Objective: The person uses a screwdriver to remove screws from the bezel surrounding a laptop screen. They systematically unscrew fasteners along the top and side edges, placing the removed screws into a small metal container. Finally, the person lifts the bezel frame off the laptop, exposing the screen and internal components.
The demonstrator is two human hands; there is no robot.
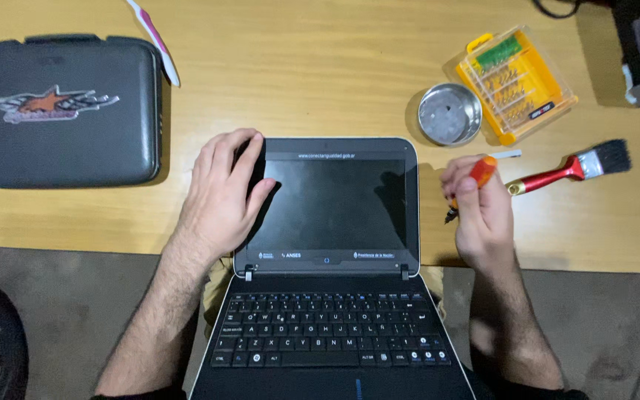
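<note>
Left hand (220,196) grips the laptop (327,244) at the left edge of its opened-back screen, fingers curled over the bezel. Right hand (479,211), just right of the laptop, is closed around an orange-handled screwdriver (481,174), tip angled down-left toward the screen's right edge.

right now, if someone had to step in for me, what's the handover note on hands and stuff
Left hand grips the top left corner of the open laptop lid; screen dark.
Right hand holds an orange-handled screwdriver beside the lid's right edge, tip down.
On the table: round metal dish, yellow bit set, red-handled brush, grey case.
No screws visibly out; laptop looks intact.
</note>
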